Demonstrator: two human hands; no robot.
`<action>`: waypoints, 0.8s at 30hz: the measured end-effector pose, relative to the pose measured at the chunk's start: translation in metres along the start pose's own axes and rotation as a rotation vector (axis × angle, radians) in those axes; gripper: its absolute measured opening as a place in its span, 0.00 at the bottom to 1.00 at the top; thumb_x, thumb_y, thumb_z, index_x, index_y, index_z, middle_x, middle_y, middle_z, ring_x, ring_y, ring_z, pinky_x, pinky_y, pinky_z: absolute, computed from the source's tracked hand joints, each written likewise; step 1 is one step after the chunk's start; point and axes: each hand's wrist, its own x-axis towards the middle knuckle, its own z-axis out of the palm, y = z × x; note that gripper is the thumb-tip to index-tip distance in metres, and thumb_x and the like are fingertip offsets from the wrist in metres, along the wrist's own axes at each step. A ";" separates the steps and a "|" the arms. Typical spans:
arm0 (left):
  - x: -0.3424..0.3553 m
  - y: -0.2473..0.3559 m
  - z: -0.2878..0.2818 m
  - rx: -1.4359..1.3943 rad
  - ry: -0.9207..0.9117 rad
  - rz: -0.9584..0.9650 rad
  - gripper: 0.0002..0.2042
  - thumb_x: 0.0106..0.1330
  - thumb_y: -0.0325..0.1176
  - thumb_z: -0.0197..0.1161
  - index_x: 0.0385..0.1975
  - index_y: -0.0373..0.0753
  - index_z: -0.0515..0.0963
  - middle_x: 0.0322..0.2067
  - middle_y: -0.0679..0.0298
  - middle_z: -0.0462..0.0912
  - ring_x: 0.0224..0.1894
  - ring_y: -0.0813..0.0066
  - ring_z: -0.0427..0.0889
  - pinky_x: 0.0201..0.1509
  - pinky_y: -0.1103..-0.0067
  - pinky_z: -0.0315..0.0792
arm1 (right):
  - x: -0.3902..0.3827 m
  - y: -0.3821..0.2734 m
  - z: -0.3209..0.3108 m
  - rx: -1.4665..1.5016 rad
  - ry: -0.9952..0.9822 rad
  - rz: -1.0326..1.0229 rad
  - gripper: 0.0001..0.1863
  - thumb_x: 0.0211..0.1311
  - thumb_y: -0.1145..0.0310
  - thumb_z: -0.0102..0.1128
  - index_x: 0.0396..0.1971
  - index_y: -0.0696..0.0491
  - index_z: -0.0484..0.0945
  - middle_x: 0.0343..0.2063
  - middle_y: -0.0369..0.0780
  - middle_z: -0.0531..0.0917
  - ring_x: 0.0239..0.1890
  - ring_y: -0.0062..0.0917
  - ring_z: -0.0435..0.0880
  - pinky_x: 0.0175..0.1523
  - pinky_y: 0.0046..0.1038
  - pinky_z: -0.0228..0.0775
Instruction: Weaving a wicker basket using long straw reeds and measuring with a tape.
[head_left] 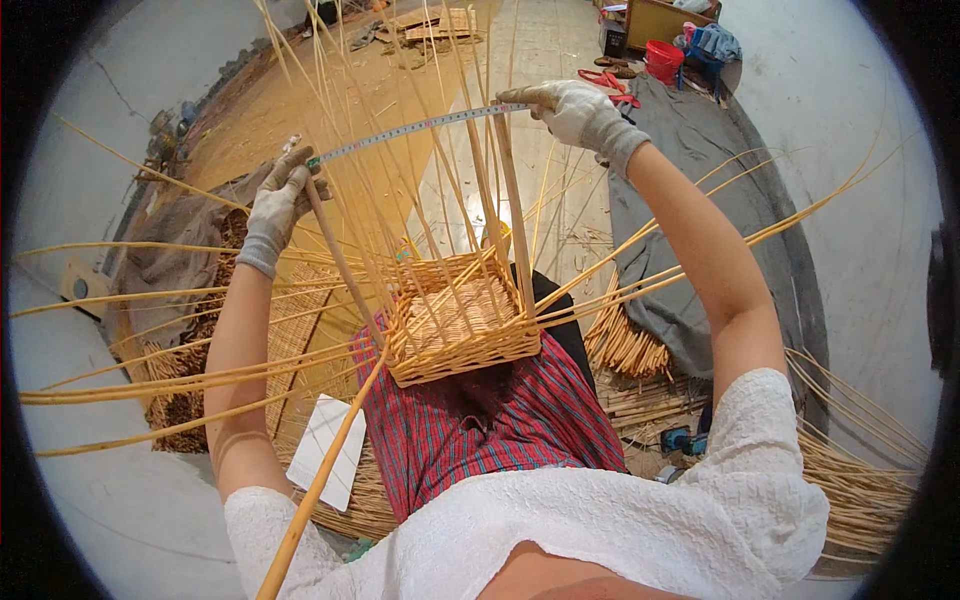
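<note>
A half-woven wicker basket [465, 368] with a rectangular base rests on my lap, and long willow rods rise and spread from it. Above it, a tape measure [410, 129] stretches between my two gloved hands. My left hand [282, 195] is closed around the tape's left end, by the top of a thick upright rod [343, 258]. Across from it, my right hand [578, 112] pinches the tape's right end beside the tops of two more thick rods [507, 175]. My palms hide part of the tape.
Long rods [130, 390] stick out sideways past both forearms, and one thick rod [320, 490] points toward me. Bundled rods [625, 335] and a grey cloth [690, 240] lie at right. A white sheet [327, 452] lies lower left; a red bucket [662, 61] stands far off.
</note>
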 end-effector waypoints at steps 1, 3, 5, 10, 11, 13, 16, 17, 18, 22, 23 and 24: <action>-0.001 0.001 0.001 -0.002 -0.003 -0.005 0.16 0.77 0.31 0.55 0.62 0.37 0.76 0.57 0.53 0.79 0.45 0.63 0.87 0.50 0.69 0.88 | 0.001 0.000 0.001 0.025 -0.002 0.005 0.30 0.67 0.73 0.49 0.64 0.26 0.75 0.43 0.43 0.87 0.43 0.40 0.86 0.49 0.36 0.79; -0.002 0.003 0.003 0.002 -0.013 -0.011 0.16 0.77 0.31 0.55 0.62 0.37 0.75 0.57 0.53 0.79 0.45 0.63 0.87 0.50 0.69 0.88 | 0.003 0.001 0.001 0.056 -0.015 -0.020 0.32 0.65 0.74 0.47 0.65 0.26 0.74 0.44 0.44 0.87 0.45 0.39 0.86 0.50 0.35 0.79; -0.002 0.005 0.005 0.015 -0.012 -0.031 0.17 0.77 0.31 0.55 0.62 0.37 0.75 0.57 0.53 0.79 0.45 0.63 0.87 0.50 0.69 0.89 | 0.004 0.002 0.000 0.075 -0.030 -0.027 0.34 0.64 0.76 0.44 0.65 0.27 0.74 0.45 0.45 0.87 0.47 0.37 0.86 0.52 0.34 0.79; -0.001 0.007 0.008 0.039 0.002 -0.054 0.17 0.77 0.32 0.55 0.63 0.38 0.74 0.57 0.54 0.79 0.44 0.63 0.87 0.49 0.68 0.89 | 0.002 0.007 0.001 0.059 -0.023 -0.048 0.33 0.60 0.82 0.45 0.63 0.38 0.77 0.44 0.42 0.86 0.45 0.33 0.83 0.50 0.30 0.76; -0.001 0.007 0.009 0.053 -0.008 -0.049 0.17 0.77 0.32 0.55 0.63 0.38 0.74 0.57 0.55 0.79 0.44 0.63 0.87 0.49 0.69 0.89 | 0.002 0.010 0.003 0.093 -0.006 -0.077 0.31 0.59 0.83 0.47 0.61 0.43 0.78 0.43 0.40 0.86 0.43 0.31 0.82 0.48 0.29 0.75; 0.001 0.006 0.010 0.056 -0.026 -0.045 0.17 0.77 0.32 0.56 0.63 0.37 0.75 0.56 0.55 0.79 0.43 0.63 0.87 0.48 0.69 0.89 | 0.001 0.013 0.007 0.059 -0.006 -0.097 0.30 0.58 0.83 0.47 0.60 0.44 0.79 0.45 0.41 0.85 0.43 0.33 0.82 0.48 0.31 0.76; 0.003 0.006 0.013 0.092 -0.010 -0.037 0.19 0.76 0.33 0.57 0.64 0.39 0.74 0.54 0.55 0.81 0.45 0.61 0.87 0.49 0.66 0.87 | 0.008 0.019 0.008 0.043 0.038 -0.168 0.28 0.59 0.81 0.48 0.59 0.45 0.79 0.45 0.42 0.86 0.41 0.35 0.84 0.46 0.35 0.77; 0.003 0.006 0.013 0.104 -0.002 -0.017 0.18 0.76 0.33 0.57 0.63 0.39 0.74 0.55 0.56 0.81 0.44 0.62 0.87 0.49 0.66 0.88 | 0.007 0.018 0.006 0.007 0.040 -0.191 0.26 0.61 0.78 0.49 0.59 0.45 0.79 0.43 0.43 0.86 0.39 0.35 0.84 0.45 0.34 0.77; 0.003 0.006 0.013 0.111 0.005 -0.010 0.17 0.77 0.32 0.56 0.62 0.39 0.75 0.55 0.57 0.81 0.42 0.63 0.87 0.48 0.67 0.88 | 0.013 0.018 0.004 -0.030 0.021 -0.167 0.24 0.63 0.75 0.51 0.59 0.45 0.78 0.41 0.43 0.86 0.38 0.34 0.85 0.44 0.34 0.77; -0.001 -0.001 0.002 -0.037 -0.045 -0.073 0.20 0.76 0.34 0.58 0.66 0.42 0.71 0.58 0.58 0.78 0.51 0.62 0.84 0.56 0.65 0.85 | 0.004 0.005 -0.003 0.210 -0.128 -0.213 0.41 0.58 0.76 0.53 0.75 0.43 0.61 0.54 0.47 0.84 0.46 0.39 0.85 0.50 0.37 0.78; -0.002 -0.006 -0.002 -0.121 -0.042 -0.103 0.22 0.76 0.35 0.58 0.68 0.42 0.69 0.59 0.57 0.77 0.54 0.61 0.83 0.58 0.65 0.84 | -0.005 0.008 0.008 0.132 -0.154 0.022 0.42 0.57 0.77 0.54 0.76 0.43 0.59 0.53 0.48 0.85 0.45 0.39 0.85 0.49 0.38 0.79; -0.013 -0.016 -0.010 -0.271 -0.148 0.047 0.25 0.77 0.39 0.56 0.72 0.44 0.62 0.64 0.53 0.71 0.62 0.55 0.76 0.67 0.62 0.76 | -0.029 -0.009 0.004 0.303 -0.213 0.128 0.43 0.59 0.76 0.55 0.76 0.42 0.57 0.56 0.48 0.83 0.49 0.38 0.85 0.51 0.38 0.79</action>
